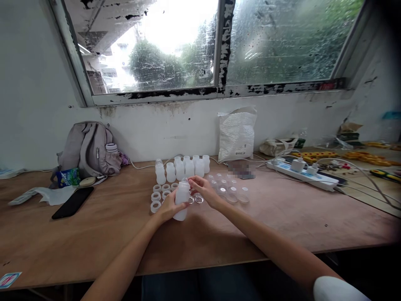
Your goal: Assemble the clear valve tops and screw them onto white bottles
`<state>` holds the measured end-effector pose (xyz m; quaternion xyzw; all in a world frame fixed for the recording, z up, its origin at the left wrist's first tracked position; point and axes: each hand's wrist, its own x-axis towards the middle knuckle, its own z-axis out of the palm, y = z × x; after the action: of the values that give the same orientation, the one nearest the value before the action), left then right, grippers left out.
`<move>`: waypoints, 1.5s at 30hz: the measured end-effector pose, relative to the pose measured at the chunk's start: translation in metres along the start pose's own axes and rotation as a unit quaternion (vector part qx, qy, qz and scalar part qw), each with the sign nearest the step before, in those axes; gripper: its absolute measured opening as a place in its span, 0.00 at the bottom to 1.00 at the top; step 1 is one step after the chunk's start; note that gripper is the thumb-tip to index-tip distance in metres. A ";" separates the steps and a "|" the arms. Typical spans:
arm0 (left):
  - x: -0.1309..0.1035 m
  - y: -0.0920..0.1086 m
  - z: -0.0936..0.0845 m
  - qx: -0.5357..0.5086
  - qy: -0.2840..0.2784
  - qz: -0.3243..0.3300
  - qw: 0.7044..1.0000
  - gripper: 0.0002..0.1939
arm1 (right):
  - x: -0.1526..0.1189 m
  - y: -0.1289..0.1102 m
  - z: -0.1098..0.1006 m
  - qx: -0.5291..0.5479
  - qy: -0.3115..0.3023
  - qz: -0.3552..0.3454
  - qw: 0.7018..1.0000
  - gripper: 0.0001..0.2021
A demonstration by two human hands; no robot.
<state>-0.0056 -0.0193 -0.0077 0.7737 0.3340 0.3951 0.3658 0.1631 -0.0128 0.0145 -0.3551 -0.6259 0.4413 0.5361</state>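
Left hand (167, 207) wraps the body of a white plastic bottle (182, 200), grip closed round it from the side and held a bit above the table (94, 234), roughly upright, so the mouth faces up and stays reachable. Right hand (204, 190) is at the bottle's top, fingertips pinched at the neck; looks like it's holding a small part there, but too small to tell what, so I can't confirm what that grip has. Bottle sits mid-table, straight ahead of the person, between the part stocks. White rings (160, 195) laid out flat in short rows just left of it, clear round caps (230, 190) grouped just right, and a row of upright bottles (183, 168) behind: each stock on the side of the nearer hand, presumably for short reaches. Two metal-looking rings (197, 199) lie right under the right hand. Further off: backpack (89, 149) against the wall, phone (73, 202) face down at left, white plastic bag (237, 133) behind, power strip (302, 171) with cables at right.
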 end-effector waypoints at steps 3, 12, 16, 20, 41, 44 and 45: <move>0.000 0.000 0.003 -0.020 -0.013 -0.016 1.000 0.17 | 0.000 0.000 -0.001 -0.001 -0.028 0.027 0.999 0.16; -0.004 0.006 0.001 -0.185 -0.078 -0.105 0.974 0.15 | 0.002 -0.001 -0.007 0.118 -0.090 0.065 0.987 0.14; -0.012 0.010 -0.002 -0.298 -0.146 -0.157 0.930 0.21 | 0.000 -0.007 -0.011 0.202 -0.180 0.087 0.959 0.18; -0.014 0.008 -0.006 -0.389 -0.185 -0.180 0.884 0.23 | 0.000 -0.009 -0.016 0.238 -0.241 0.103 0.935 0.19; -0.005 -0.011 -0.013 -0.466 -0.290 -0.218 0.807 0.25 | 0.002 -0.022 -0.029 0.071 -0.215 0.114 0.967 0.14; -0.005 -0.011 -0.013 -0.465 -0.292 -0.220 0.807 0.23 | 0.002 -0.024 -0.033 0.063 -0.235 0.111 0.964 0.15; -0.005 -0.012 -0.013 -0.462 -0.294 -0.221 0.807 0.23 | 0.002 -0.025 -0.034 0.060 -0.242 0.111 0.962 0.16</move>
<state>-0.0220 -0.0135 -0.0139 0.4977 0.1508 0.1651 0.8380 0.1966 -0.0140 0.0400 -0.2719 -0.6658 0.6080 0.3362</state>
